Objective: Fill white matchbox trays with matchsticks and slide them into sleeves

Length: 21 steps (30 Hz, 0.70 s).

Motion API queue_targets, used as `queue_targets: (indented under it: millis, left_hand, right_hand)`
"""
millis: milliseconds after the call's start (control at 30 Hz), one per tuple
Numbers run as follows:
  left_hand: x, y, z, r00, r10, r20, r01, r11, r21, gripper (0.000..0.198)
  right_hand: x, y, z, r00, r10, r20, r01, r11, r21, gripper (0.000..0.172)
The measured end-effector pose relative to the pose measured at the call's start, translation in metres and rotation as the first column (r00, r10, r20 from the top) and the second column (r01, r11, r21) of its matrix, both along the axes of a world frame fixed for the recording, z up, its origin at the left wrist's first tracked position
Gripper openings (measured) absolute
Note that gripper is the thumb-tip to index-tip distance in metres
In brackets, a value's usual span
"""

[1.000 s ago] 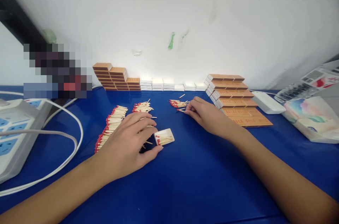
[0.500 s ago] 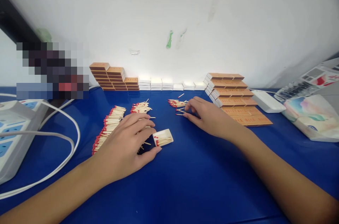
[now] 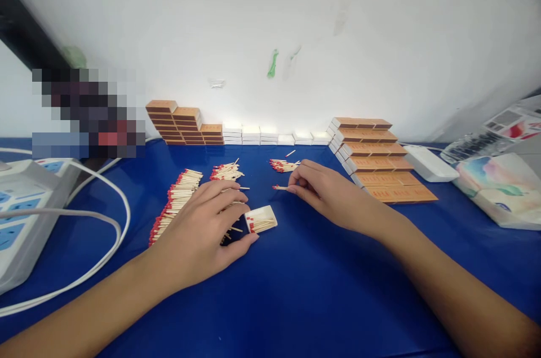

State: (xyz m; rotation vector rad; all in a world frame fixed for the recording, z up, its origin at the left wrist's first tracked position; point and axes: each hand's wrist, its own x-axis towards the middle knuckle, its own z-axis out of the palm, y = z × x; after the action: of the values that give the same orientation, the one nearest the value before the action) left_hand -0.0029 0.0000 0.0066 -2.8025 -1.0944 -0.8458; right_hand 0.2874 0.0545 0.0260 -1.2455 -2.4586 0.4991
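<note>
My right hand (image 3: 323, 191) pinches red-tipped matches (image 3: 279, 188) between thumb and fingers, their heads pointing left. Just behind it lies a small heap of matches (image 3: 282, 165), with one loose match (image 3: 290, 153) beyond. My left hand (image 3: 211, 222) holds a white matchbox tray (image 3: 267, 213) at its left end, between thumb and index finger. Several matches lie in this tray, heads to the left. Under and beside my left hand spreads a long pile of matches (image 3: 180, 194), partly hidden by the hand. Another pile of matches (image 3: 226, 172) sits behind my left fingers.
Brown matchboxes (image 3: 183, 126) are stacked against the wall at left, white trays (image 3: 249, 133) in the middle, and a stepped stack of matchboxes (image 3: 372, 149) at right. A power strip (image 3: 31, 217) with white cables lies left. A tissue pack (image 3: 499, 189) and white device (image 3: 431, 163) lie right.
My right hand has drawn a few matches away from the small heap, slightly left and toward me, and now pinches them together. My left hand and the tray have stayed in place.
</note>
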Motion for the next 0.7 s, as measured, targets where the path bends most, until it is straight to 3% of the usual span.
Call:
queue_targets:
  millis: [200,533,700]
  left_hand:
    - [0.000,0.000,0.000,1.000,0.010,0.001,-0.010,1.000,0.005,0.023]
    - [0.002,-0.001,0.001,1.000,-0.014,0.001,0.014,1.000,-0.015,0.018]
    - [0.001,-0.002,0.000,1.000,-0.017,0.004,0.017,1.000,-0.014,0.020]
  right_hand:
    - [-0.007,-0.009,0.009,0.995,0.073,-0.069,-0.079,0.993,-0.084,0.025]
    - [-0.027,-0.029,0.003,0.987,0.153,-0.049,-0.159,0.977,-0.144,0.009]
    - [-0.026,-0.027,0.004,0.987,0.135,-0.083,-0.147,0.978,-0.150,0.006]
